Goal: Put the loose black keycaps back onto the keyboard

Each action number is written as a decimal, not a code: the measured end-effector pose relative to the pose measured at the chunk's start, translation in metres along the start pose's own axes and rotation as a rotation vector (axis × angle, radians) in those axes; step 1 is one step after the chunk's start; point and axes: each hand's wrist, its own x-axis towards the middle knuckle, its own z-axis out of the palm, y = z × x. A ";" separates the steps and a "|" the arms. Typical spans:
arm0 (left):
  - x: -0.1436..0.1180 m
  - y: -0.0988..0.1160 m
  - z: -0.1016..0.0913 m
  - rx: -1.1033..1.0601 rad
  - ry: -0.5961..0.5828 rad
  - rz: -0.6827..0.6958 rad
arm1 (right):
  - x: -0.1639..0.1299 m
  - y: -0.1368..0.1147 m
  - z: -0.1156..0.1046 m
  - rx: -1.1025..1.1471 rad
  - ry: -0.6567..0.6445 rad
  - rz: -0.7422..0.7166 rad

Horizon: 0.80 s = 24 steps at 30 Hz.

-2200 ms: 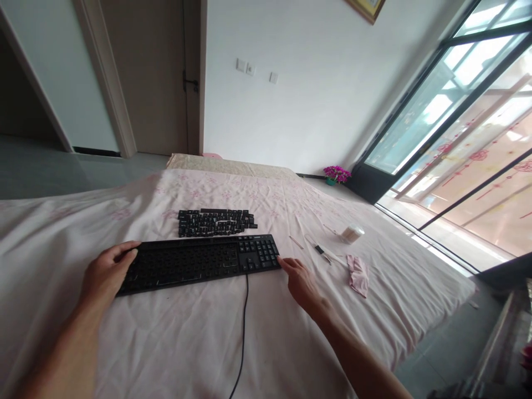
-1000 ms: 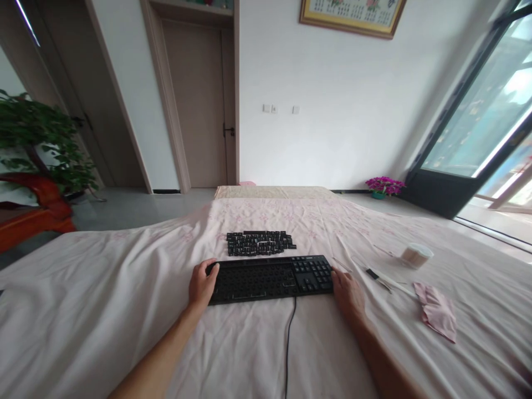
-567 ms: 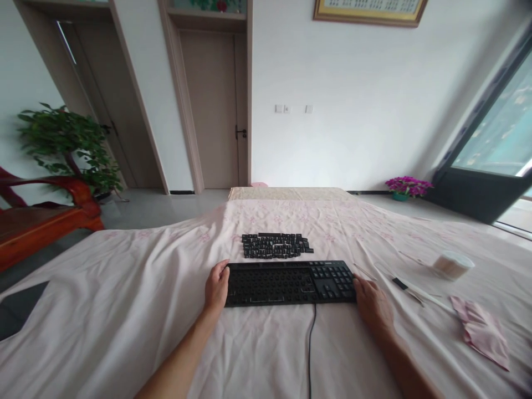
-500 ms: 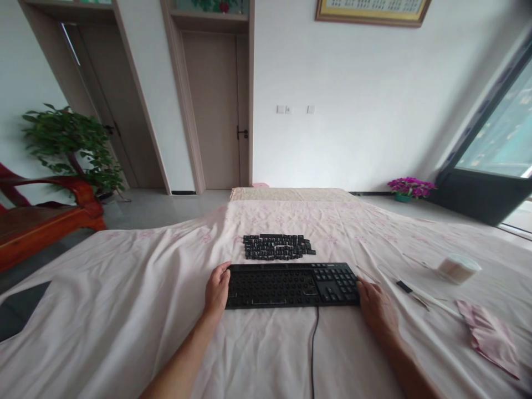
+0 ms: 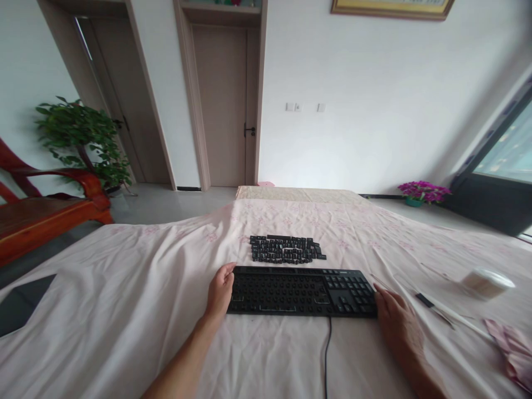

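A black keyboard [image 5: 274,291] lies flat on the cloth in front of me. Its main letter section is bare of keycaps, while the number pad at the right still carries its keys. My left hand [image 5: 221,291] grips the keyboard's left end, thumb near the top corner. At the right end, my right hand [image 5: 397,316] holds the side edge with its fingers close together; its thumb is hard to see. Just beyond the keyboard sits a block of loose black keycaps [image 5: 285,249], laid out in rows. A black cable [image 5: 327,354] runs from the keyboard toward me.
A pale pink floral cloth [image 5: 166,277] covers the table. At the right lie a brush [image 5: 424,300], tweezers [image 5: 445,318], a tub of cotton swabs [image 5: 487,284] and a pink cloth [image 5: 513,352]. A dark flat device [image 5: 25,302] rests at far left.
The view has turned slightly left, so the scene sits further right. Both hands stay at the keyboard's ends, and its right end appears a little lower and closer to me.
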 end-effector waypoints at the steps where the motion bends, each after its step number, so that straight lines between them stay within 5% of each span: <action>1: 0.001 0.001 -0.001 -0.014 -0.002 -0.003 | 0.000 -0.002 -0.001 -0.018 0.021 -0.014; 7: 0.012 0.000 -0.006 -0.059 -0.033 -0.022 | -0.005 -0.014 -0.009 -0.068 0.135 -0.159; 13: 0.020 -0.005 -0.010 -0.104 -0.079 -0.049 | -0.015 -0.041 -0.013 -0.014 0.108 -0.336; 19: 0.018 -0.005 -0.012 -0.067 -0.082 -0.024 | -0.014 -0.144 -0.012 0.212 -0.015 -0.707; 24: 0.014 0.001 -0.018 0.122 -0.086 0.039 | 0.007 -0.239 0.011 0.354 -0.111 -0.739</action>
